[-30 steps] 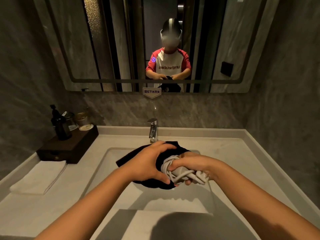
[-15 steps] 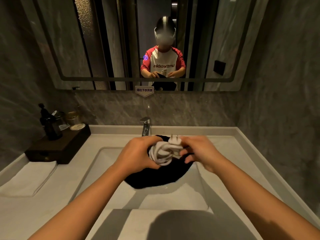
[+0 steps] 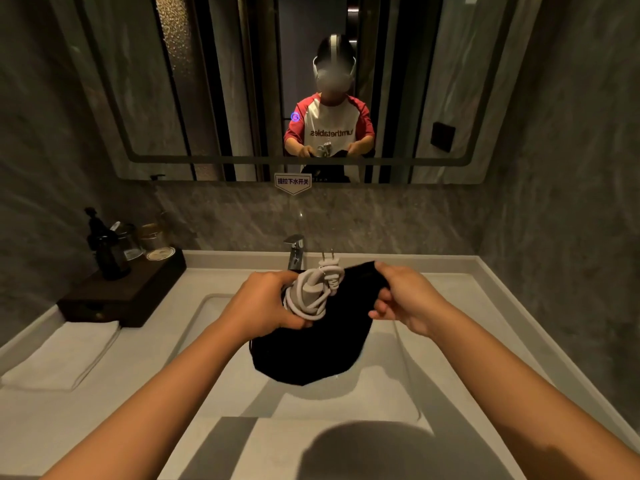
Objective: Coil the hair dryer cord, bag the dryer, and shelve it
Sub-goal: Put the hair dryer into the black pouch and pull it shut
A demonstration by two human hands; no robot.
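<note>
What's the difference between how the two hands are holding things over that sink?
The left hand wraps around the coiled white cord bundle and the bag beneath it; the right hand pinches only the black bag's upper edge. The left hand grips with the whole palm, the right with fingertips. Both hold the same bag above the sink.

There is only the one view, from the person's head, looking forward and down across the sink (image 3: 214,341) toward the far wall. The forearms run up from the near edge. The mirror (image 3: 450,98) straight ahead throws back the person, so the hands show from both sides.
</note>
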